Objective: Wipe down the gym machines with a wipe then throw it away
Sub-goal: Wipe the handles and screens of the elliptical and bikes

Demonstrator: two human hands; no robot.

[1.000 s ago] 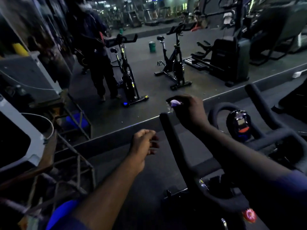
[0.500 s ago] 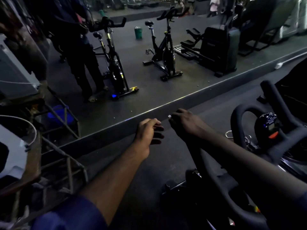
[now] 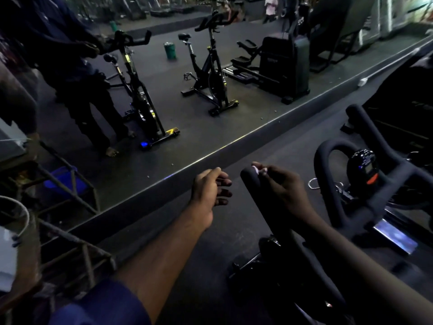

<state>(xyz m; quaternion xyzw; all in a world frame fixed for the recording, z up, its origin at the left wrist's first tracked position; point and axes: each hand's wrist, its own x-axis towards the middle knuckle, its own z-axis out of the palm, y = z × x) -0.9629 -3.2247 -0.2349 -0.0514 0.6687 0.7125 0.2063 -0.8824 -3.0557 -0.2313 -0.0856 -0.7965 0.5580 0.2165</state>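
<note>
A black spin bike handlebar (image 3: 264,207) rises in front of me at the lower right, with a small console (image 3: 362,168) between its loops. My right hand (image 3: 281,186) pinches a small pale wipe (image 3: 256,170) against the tip of the left handlebar horn. My left hand (image 3: 208,191) hovers just left of that horn, fingers loosely curled and apart, holding nothing. The room is dim and the wipe shows only as a small whitish scrap.
A large wall mirror (image 3: 210,127) ahead reflects a standing person (image 3: 77,78), two spin bikes (image 3: 210,73), a green bin (image 3: 169,50) and a stepper machine (image 3: 283,64). A rusty metal frame (image 3: 70,242) with a blue tub (image 3: 61,181) stands at the left.
The view tilted down and shifted. My right hand slid along the horn and its tip now shows again with the wipe on it. My left hand stayed close beside it.
</note>
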